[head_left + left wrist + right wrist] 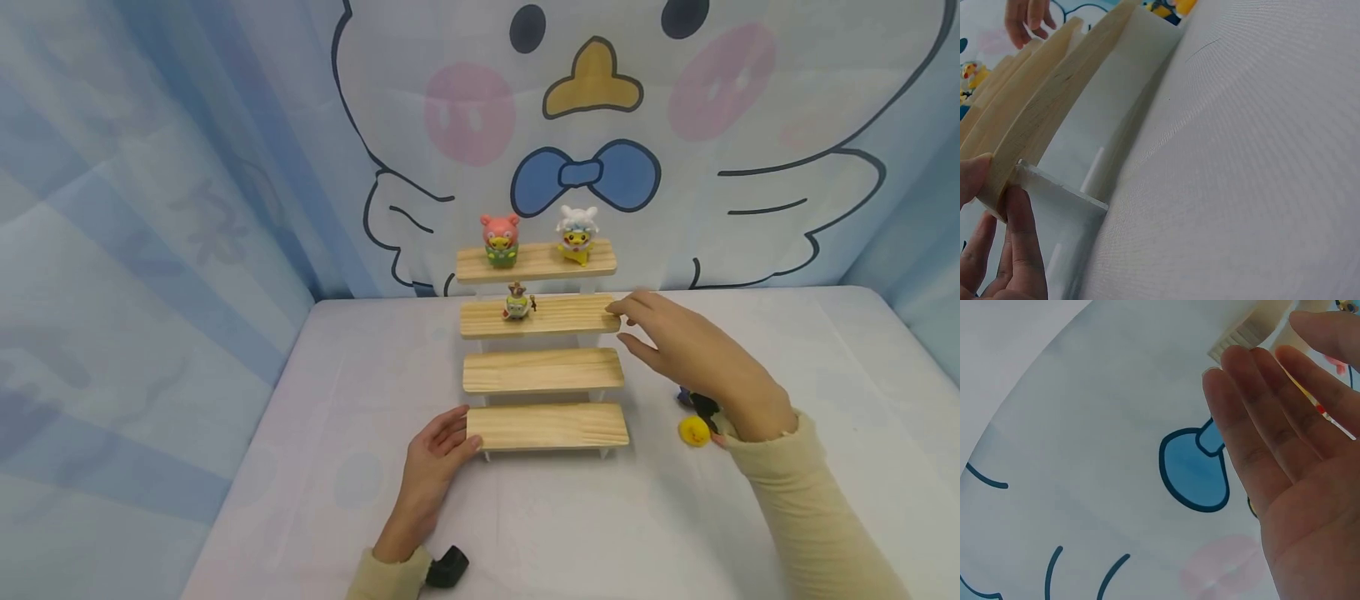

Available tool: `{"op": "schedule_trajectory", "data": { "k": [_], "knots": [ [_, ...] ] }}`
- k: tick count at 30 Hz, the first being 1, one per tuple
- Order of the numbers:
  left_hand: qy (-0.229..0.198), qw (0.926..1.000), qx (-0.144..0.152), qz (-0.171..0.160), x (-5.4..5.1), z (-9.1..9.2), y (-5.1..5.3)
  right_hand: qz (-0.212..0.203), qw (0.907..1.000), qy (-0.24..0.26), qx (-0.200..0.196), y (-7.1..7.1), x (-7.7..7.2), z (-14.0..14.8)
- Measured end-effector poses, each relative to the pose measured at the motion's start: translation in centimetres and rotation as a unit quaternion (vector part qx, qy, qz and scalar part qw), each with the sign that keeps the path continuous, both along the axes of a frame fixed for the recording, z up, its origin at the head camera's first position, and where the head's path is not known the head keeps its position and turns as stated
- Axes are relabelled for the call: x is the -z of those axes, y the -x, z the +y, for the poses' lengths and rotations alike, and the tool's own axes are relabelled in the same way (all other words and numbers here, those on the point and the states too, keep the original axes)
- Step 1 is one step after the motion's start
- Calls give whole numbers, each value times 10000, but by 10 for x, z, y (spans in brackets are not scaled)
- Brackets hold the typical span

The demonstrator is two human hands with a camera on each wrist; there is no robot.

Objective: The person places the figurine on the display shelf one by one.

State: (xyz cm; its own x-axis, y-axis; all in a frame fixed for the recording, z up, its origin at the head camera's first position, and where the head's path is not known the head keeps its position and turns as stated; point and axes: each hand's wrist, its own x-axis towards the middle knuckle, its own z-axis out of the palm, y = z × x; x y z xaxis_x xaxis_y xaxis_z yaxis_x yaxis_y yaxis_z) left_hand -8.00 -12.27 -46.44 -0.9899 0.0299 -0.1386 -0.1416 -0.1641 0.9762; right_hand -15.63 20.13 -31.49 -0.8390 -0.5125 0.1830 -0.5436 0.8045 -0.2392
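A four-tier wooden display shelf (547,427) with white supports stands mid-table. My left hand (437,458) pinches the left end of its lowest board (1041,106), thumb above and fingers beneath. At the right end of the second board from the top is my right hand (686,342), fingers mostly straight and holding nothing; whether they touch the board I cannot tell. On the top board stand a pink-hooded figurine (501,242) and a white-hooded figurine (577,236). A small crowned figurine (517,303) stands on the second board.
Beside the right forearm lie a round yellow item (694,432) and dark pieces (703,408), partly hidden by the wrist. A black object (447,567) sits at the left cuff. A printed cartoon curtain (585,75) hangs behind the table.
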Motion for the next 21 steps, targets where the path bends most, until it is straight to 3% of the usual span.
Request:
{"op": "schedule_trajectory", "data": {
  "k": [8,21],
  "knots": [
    [-6,10000,-7,-9,-1,1,0,14,10000,-17,19,0,7,9],
    [-18,10000,-24,-18,-1,1,0,-435,9971,-364,514,-2,15,27]
  ]
}}
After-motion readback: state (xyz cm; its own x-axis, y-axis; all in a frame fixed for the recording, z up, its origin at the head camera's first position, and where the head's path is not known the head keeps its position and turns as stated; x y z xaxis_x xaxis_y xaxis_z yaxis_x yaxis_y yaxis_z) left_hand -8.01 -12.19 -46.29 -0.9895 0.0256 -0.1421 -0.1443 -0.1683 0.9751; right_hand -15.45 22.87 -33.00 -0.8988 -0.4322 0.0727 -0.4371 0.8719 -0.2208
